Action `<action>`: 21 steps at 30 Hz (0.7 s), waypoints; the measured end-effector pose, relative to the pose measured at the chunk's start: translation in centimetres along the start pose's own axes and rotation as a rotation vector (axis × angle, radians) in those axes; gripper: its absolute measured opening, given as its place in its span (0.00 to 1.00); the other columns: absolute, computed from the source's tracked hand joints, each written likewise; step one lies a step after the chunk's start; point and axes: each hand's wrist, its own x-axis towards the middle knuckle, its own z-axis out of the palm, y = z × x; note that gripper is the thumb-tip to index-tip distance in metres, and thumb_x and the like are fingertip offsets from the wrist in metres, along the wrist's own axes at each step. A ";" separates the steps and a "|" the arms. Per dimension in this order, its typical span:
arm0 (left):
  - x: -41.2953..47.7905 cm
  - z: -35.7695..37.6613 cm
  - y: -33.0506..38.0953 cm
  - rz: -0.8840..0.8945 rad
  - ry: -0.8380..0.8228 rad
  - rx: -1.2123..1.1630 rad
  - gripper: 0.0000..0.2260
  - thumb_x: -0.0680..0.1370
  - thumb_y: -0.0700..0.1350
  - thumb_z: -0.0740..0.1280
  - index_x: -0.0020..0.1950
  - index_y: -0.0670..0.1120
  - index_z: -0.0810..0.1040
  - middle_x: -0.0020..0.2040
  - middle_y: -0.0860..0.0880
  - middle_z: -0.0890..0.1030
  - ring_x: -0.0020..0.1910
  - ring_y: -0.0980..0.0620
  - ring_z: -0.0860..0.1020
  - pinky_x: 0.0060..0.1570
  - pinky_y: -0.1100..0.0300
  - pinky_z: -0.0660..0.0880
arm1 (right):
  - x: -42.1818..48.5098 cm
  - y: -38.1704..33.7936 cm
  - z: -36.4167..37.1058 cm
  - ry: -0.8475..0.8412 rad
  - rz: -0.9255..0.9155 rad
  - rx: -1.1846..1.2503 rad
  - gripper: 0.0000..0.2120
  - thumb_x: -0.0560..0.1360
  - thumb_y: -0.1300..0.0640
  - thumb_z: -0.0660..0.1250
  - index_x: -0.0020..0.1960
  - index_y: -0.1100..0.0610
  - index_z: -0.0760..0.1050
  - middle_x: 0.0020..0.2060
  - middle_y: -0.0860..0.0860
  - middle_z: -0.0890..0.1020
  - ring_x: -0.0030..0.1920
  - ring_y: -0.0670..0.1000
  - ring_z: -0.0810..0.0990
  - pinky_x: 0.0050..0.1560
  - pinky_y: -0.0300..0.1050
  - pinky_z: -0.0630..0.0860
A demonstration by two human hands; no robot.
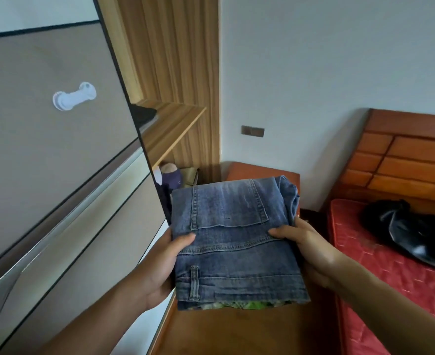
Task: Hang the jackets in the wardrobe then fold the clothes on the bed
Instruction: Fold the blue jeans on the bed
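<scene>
Between wardrobe door (57, 162) and red mattress (352, 226), left hand (160, 267) and right hand (311, 249) grip folded blue jeans (234, 242) (green patterned cloth (249, 305) beneath) by opposite edges. A black jacket (411, 231) lies crumpled at the mattress's headboard end.

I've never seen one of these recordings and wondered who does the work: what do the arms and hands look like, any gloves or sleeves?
They are a person's own, no machine. The left hand and right hand are bare, with no gloves, rings or watch showing. The left forearm and right forearm are uncovered to the picture's edge; no sleeve shows. No cables or markings.
</scene>
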 end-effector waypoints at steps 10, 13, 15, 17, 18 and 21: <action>16.9 -1.0 5.5 0.010 0.067 -0.030 0.18 0.82 0.43 0.64 0.72 0.51 0.73 0.63 0.45 0.83 0.61 0.41 0.82 0.63 0.38 0.75 | 17.6 -5.7 -3.9 -0.010 0.020 -0.003 0.24 0.73 0.64 0.69 0.68 0.56 0.75 0.57 0.59 0.85 0.55 0.61 0.85 0.52 0.56 0.82; 22.4 -0.7 7.1 0.020 0.112 -0.070 0.19 0.81 0.41 0.65 0.72 0.52 0.73 0.63 0.45 0.83 0.60 0.41 0.82 0.61 0.39 0.76 | 24.8 -8.0 -5.7 -0.072 0.050 -0.024 0.22 0.75 0.65 0.68 0.69 0.56 0.74 0.58 0.60 0.85 0.57 0.63 0.84 0.57 0.60 0.80; 26.0 -0.2 8.3 0.032 0.171 -0.105 0.20 0.80 0.40 0.65 0.71 0.52 0.73 0.62 0.45 0.83 0.59 0.41 0.83 0.59 0.40 0.77 | 29.5 -10.3 -6.8 -0.142 0.070 -0.027 0.22 0.76 0.65 0.67 0.69 0.56 0.73 0.60 0.60 0.84 0.58 0.64 0.84 0.55 0.59 0.81; 29.2 0.3 9.4 0.039 0.240 -0.120 0.21 0.80 0.40 0.66 0.72 0.53 0.73 0.62 0.45 0.83 0.60 0.41 0.83 0.60 0.39 0.77 | 33.9 -12.5 -7.5 -0.202 0.094 -0.033 0.22 0.76 0.66 0.66 0.69 0.56 0.73 0.60 0.60 0.84 0.58 0.64 0.84 0.52 0.57 0.82; 30.3 0.5 9.8 0.041 0.269 -0.130 0.21 0.80 0.41 0.67 0.72 0.53 0.73 0.62 0.45 0.83 0.60 0.41 0.83 0.61 0.37 0.77 | 35.6 -13.2 -7.7 -0.224 0.103 -0.040 0.22 0.76 0.66 0.66 0.69 0.56 0.74 0.60 0.60 0.84 0.58 0.64 0.84 0.52 0.57 0.82; 33.9 0.6 11.4 0.060 0.380 -0.159 0.22 0.77 0.43 0.69 0.71 0.53 0.74 0.61 0.46 0.84 0.59 0.41 0.83 0.64 0.36 0.75 | 41.9 -15.7 -7.6 -0.317 0.159 -0.073 0.22 0.76 0.66 0.66 0.69 0.56 0.74 0.60 0.60 0.84 0.58 0.63 0.84 0.52 0.56 0.83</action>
